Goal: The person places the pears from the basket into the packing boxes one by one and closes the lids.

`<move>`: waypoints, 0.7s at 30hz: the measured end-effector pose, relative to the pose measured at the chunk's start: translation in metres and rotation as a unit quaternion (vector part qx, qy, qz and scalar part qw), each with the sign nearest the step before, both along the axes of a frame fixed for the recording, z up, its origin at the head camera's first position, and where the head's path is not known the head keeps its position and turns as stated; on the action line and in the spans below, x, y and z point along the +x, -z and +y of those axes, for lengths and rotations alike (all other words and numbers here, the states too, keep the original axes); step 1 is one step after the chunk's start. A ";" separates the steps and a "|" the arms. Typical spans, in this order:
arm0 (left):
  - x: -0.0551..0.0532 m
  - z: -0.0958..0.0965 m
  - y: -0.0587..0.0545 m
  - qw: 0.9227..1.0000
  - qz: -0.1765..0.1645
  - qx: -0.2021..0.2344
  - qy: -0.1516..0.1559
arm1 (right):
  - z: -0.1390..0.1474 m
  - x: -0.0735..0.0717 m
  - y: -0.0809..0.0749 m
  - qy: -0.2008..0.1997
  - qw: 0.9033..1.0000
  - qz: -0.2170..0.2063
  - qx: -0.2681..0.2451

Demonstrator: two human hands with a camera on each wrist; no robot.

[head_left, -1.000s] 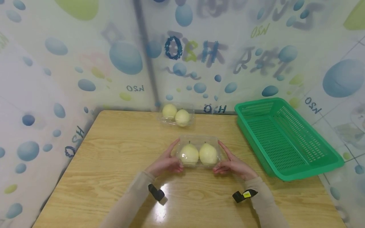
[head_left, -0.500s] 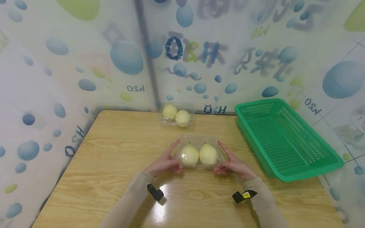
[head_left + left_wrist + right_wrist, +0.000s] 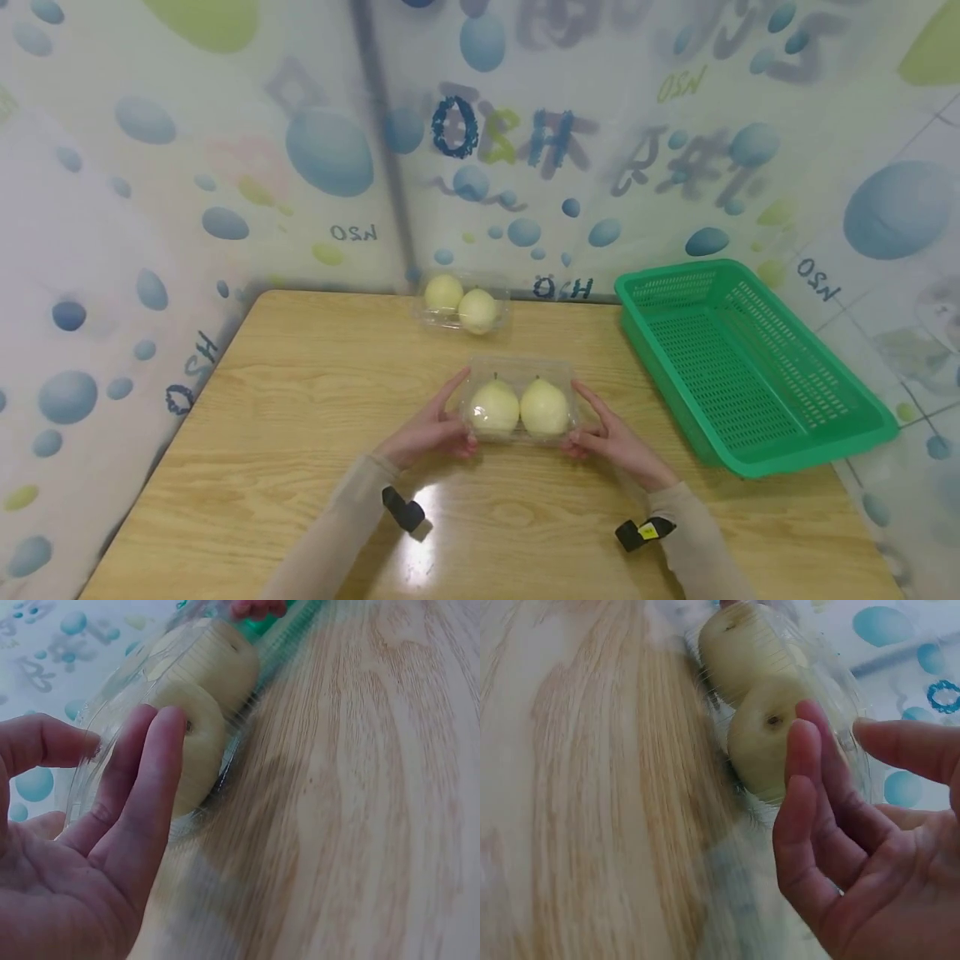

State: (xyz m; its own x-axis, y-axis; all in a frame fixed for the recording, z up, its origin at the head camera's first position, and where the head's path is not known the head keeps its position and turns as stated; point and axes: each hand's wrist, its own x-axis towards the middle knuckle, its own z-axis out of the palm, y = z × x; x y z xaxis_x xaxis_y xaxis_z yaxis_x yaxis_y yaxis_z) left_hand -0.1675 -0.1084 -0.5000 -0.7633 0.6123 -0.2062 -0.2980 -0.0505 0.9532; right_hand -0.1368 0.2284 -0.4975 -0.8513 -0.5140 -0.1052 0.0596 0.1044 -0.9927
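A clear plastic clamshell box [image 3: 525,367] with two pale yellow pears [image 3: 494,408] lies at the middle of the table, its ridged side towards me. My left hand [image 3: 426,429] grips its left end; in the left wrist view the thumb and fingers [image 3: 154,780] pinch the rim around a corner. At the opposite end my right hand [image 3: 624,443] holds the box likewise, fingers [image 3: 804,750] curled at the front and another digit at the edge in the right wrist view. Both pears show their stem or blossom ends through the plastic.
Behind, a second clear box [image 3: 495,319] with two pears stands against the patterned wall covering [image 3: 300,233]. A green perforated basket [image 3: 705,433] takes up the right side of the wooden table [image 3: 300,375], reaching its right edge.
The box stays in place between the hands. The right hand's fingers have shifted slightly at its end, and the head view has moved a little.
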 end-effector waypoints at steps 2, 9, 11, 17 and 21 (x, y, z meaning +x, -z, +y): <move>0.000 -0.001 0.000 1.000 0.006 0.001 0.003 | -0.002 0.000 -0.001 0.000 1.000 0.015 0.006; 0.001 -0.008 0.000 1.000 0.013 -0.005 -0.011 | -0.015 -0.001 -0.003 0.041 0.994 0.071 0.079; 0.001 -0.011 -0.001 0.999 0.019 -0.015 -0.022 | -0.021 -0.002 -0.003 0.044 0.989 0.096 0.105; -0.001 -0.020 -0.004 0.998 0.035 -0.031 -0.039 | -0.036 -0.007 -0.004 0.038 0.981 0.134 0.135; -0.002 -0.029 -0.006 0.996 0.045 -0.044 -0.058 | -0.048 -0.012 -0.006 0.031 0.979 0.141 0.143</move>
